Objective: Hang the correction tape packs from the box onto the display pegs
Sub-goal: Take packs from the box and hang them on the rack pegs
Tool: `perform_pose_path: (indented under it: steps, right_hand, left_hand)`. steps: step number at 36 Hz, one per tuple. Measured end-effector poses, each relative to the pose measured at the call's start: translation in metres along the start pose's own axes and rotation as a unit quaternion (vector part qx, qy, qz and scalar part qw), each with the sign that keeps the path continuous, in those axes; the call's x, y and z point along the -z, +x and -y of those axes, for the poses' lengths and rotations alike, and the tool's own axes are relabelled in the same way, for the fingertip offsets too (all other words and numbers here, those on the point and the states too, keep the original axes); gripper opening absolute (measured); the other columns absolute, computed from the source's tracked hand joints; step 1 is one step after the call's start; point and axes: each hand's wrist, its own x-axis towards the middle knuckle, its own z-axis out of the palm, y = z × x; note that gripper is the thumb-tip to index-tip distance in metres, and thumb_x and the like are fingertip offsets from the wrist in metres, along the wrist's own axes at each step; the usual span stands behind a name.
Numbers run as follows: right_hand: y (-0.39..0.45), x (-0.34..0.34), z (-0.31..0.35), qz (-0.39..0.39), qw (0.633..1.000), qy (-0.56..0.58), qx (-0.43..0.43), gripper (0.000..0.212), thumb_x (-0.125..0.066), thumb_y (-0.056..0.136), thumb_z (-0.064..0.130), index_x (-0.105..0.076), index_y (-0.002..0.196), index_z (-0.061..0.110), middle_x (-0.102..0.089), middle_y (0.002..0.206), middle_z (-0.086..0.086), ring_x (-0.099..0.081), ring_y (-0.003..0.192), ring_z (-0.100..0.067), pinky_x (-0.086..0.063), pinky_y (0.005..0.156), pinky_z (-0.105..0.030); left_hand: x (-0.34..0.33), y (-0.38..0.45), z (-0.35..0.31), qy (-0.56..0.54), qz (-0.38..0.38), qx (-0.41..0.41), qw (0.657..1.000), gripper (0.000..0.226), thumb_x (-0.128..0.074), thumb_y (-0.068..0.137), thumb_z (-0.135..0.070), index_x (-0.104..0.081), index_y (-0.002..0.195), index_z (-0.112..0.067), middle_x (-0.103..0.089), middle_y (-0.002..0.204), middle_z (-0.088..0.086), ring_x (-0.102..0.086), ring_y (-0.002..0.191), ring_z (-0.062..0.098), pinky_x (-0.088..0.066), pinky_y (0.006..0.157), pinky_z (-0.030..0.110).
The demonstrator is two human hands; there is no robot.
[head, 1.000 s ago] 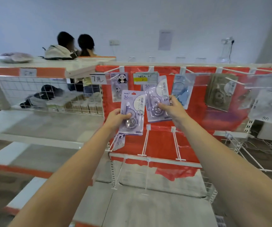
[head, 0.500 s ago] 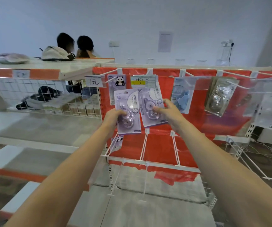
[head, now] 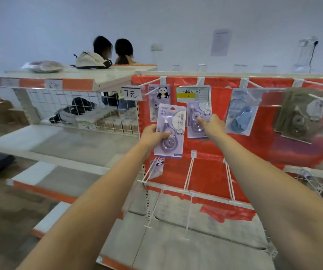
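So over the last second my right hand (head: 212,125) has carried its purple correction tape pack (head: 198,121) up and in toward the red back panel (head: 263,145), and now it sits right under the yellow price label (head: 192,93), partly tucked behind it. The top of that pack is hidden by the label, so I honestly can't tell if the hang hole has caught the peg yet. My guess is it's either just on or about to be.

My right fingers (head: 200,120) are laid on the front of that pack over the clear blister, thumb hidden, so whether that's a pinch or a push I can't say.

The left hand (head: 153,136) has barely shifted. It's got the second pack (head: 170,131), the one with "36" printed on it, pinched by its left edge with my thumb across the front near the round tape wheel. That pack hangs upright in front of the panel, just beside the other one, not on any peg.

The panda pack (head: 159,98) hangs behind, up and left. Blue pack (head: 240,114) is off to the right on its own peg.
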Motion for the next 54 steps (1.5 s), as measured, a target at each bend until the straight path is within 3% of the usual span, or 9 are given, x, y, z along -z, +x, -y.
perform_pose_path:
  steps: [7,18,22,29,34,37,41,48,54]
  right_hand:
    - [0.011,-0.004,-0.002,0.003,0.996,-0.091,-0.005,0.048,-0.046,0.1,0.033,-0.034,0.129,-0.003,-0.051,0.129,-0.029,-0.052,0.115,-0.045,-0.044,0.093,-0.053]
    - [-0.001,-0.005,-0.021,0.028,0.983,-0.176,0.031,0.038,-0.043,0.102,0.021,-0.033,0.128,-0.004,-0.051,0.127,-0.033,-0.05,0.117,-0.048,-0.041,0.091,-0.046]
    - [-0.009,-0.003,-0.034,0.035,0.969,-0.244,0.024,0.031,-0.042,0.101,0.014,-0.042,0.126,-0.004,-0.052,0.127,-0.031,-0.052,0.118,-0.045,-0.042,0.091,-0.045]
    - [-0.032,0.001,-0.037,0.07,0.934,-0.349,0.022,0.035,-0.041,0.101,0.025,-0.06,0.123,0.007,-0.06,0.126,-0.019,-0.058,0.115,-0.036,-0.047,0.09,-0.039]
    - [-0.043,0.001,-0.037,0.091,0.966,-0.239,0.028,0.025,-0.047,0.094,0.012,-0.066,0.109,0.006,-0.067,0.114,-0.017,-0.062,0.105,-0.032,-0.044,0.081,-0.031]
    - [-0.052,0.001,-0.032,0.12,0.993,0.0,-0.019,0.032,-0.047,0.087,-0.006,-0.061,0.112,0.007,-0.067,0.106,-0.015,-0.065,0.083,-0.022,-0.049,0.067,-0.023]
    - [-0.066,-0.002,-0.016,0.134,0.958,0.243,-0.069,0.025,-0.045,0.088,-0.008,-0.052,0.097,0.014,-0.059,0.086,-0.006,-0.058,0.072,-0.013,-0.051,0.062,-0.026]
    - [-0.08,-0.02,-0.009,0.065,0.958,0.278,-0.013,0.031,-0.064,0.09,0.009,-0.041,0.111,0.014,-0.061,0.102,-0.008,-0.061,0.087,-0.017,-0.053,0.066,-0.023]
    - [-0.081,-0.022,-0.004,0.037,0.964,0.263,-0.007,0.028,-0.061,0.093,0.014,-0.043,0.114,0.016,-0.065,0.111,-0.011,-0.064,0.104,-0.028,-0.056,0.079,-0.041]
  left_hand:
    - [-0.015,0.0,-0.003,0.018,-0.002,-0.004,1.0,0.023,-0.066,0.087,-0.001,-0.06,0.109,0.0,-0.065,0.099,0.013,-0.064,0.083,0.023,-0.056,0.072,0.031]
    - [-0.027,0.007,0.0,0.044,0.017,-0.014,0.999,0.029,-0.067,0.086,-0.002,-0.059,0.113,0.004,-0.066,0.1,0.013,-0.064,0.084,0.022,-0.056,0.072,0.028]
    - [-0.028,0.013,0.002,0.056,0.037,-0.02,0.998,0.029,-0.068,0.085,-0.003,-0.06,0.112,0.004,-0.067,0.106,0.019,-0.066,0.09,0.028,-0.056,0.084,0.04]
    - [-0.027,0.023,0.002,0.043,0.102,-0.033,0.993,0.019,-0.065,0.086,0.002,-0.059,0.103,-0.002,-0.064,0.084,0.005,-0.061,0.072,0.015,-0.054,0.06,0.019]
    - [-0.029,0.035,-0.001,0.044,0.127,-0.043,0.99,0.019,-0.067,0.085,0.0,-0.061,0.103,-0.002,-0.066,0.099,0.017,-0.063,0.086,0.026,-0.054,0.079,0.034]
    - [-0.031,0.04,-0.001,0.03,0.139,-0.044,0.989,0.023,-0.068,0.084,0.0,-0.063,0.107,0.003,-0.067,0.104,0.021,-0.063,0.092,0.029,-0.052,0.087,0.042]
    - [-0.033,0.041,0.001,-0.005,0.157,-0.049,0.986,0.018,-0.068,0.084,-0.001,-0.063,0.101,-0.001,-0.067,0.103,0.021,-0.065,0.092,0.031,-0.054,0.089,0.047]
    - [-0.023,0.041,0.004,-0.037,0.206,-0.09,0.974,0.013,-0.072,0.081,-0.004,-0.065,0.088,-0.013,-0.069,0.085,0.005,-0.065,0.076,0.017,-0.056,0.073,0.029]
    - [-0.016,0.037,0.001,-0.048,0.234,-0.093,0.967,0.016,-0.072,0.082,-0.005,-0.066,0.095,-0.011,-0.071,0.099,0.011,-0.067,0.09,0.024,-0.055,0.089,0.039]
